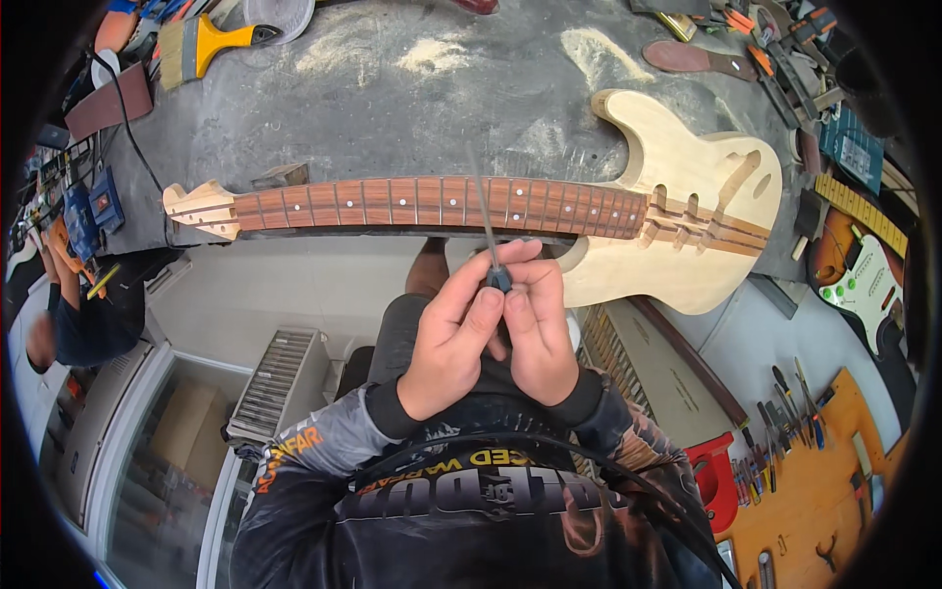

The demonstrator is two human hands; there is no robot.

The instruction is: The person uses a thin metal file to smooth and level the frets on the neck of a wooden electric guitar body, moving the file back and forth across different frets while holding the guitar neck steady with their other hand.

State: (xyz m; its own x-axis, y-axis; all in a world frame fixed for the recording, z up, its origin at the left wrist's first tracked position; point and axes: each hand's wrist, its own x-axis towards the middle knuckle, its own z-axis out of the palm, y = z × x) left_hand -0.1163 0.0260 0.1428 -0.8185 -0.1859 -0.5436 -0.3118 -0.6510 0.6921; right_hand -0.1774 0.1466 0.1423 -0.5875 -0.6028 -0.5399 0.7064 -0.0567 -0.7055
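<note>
In front of my chest, my left hand (451,329) and my right hand (539,336) come together, fingers closed on the dark handle of a thin metal-shafted hand tool (498,279). Its narrow grey shaft points away from me, over the fretboard in this view; whether it is a file or a screwdriver I cannot tell. Just beyond my fingers lies an unfinished electric guitar, its pale body (677,177) at right with bare routed cavities. The reddish-brown fretted neck (432,203) reaches left to a pale headstock (201,209). Neither hand visibly presses on the guitar.
Sawdust lies on the dark workbench (510,123). A yellow-handled brush (211,44) sits at far left, sanding pads and tools around the rim. Another guitar (859,275) is at right, above a wooden tool board (814,471). Another person's arm (88,329) shows at left.
</note>
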